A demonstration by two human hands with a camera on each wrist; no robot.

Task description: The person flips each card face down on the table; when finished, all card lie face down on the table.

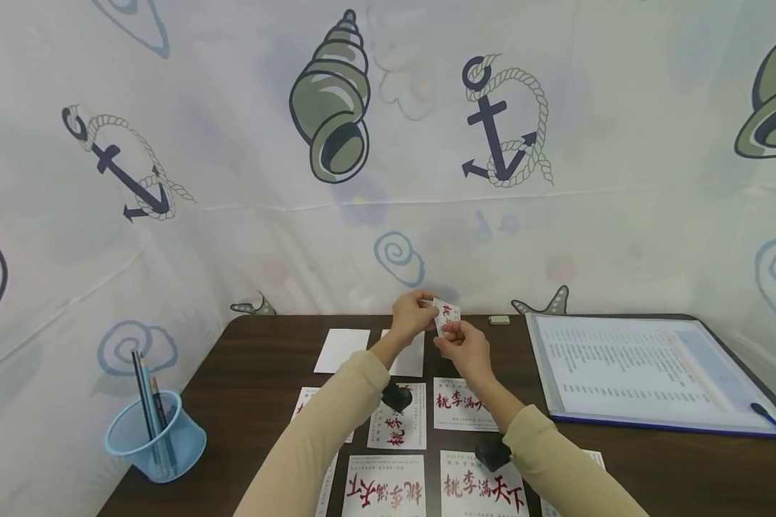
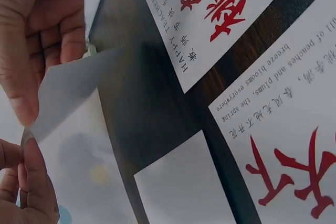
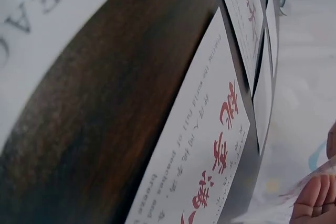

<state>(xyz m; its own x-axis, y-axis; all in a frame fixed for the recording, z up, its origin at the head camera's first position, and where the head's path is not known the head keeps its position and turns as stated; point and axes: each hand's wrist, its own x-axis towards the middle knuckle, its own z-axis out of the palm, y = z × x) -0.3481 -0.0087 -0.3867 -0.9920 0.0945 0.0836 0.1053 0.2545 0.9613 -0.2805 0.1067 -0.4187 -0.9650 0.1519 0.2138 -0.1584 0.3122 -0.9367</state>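
1. While your left hand [image 1: 412,314] and right hand [image 1: 463,345] both pinch the card [image 1: 447,314], it hangs above the counter [image 1: 259,373] at 12 o'clock, grip clamped at opposite edges, probably for folding.
2. Printed cards [image 1: 465,403] lie flat below at 6 o'clock.

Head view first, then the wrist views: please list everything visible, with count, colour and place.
held card: one, white with red characters, held above the table's far middle
printed cards: at least six, white with red characters, near middle of the table
blank cards: two, white, far middle
table: one, dark brown wood
pen cup: one, blue mesh, at the table's left edge
pencils: about three, dark and blue, in the cup
folder: one, blue-edged, holding a printed sheet, right side
eraser: one, pale, far edge
backdrop: white cloth with anchors and shells
left hand: grip pinches the held card
right hand: grip pinches the same card
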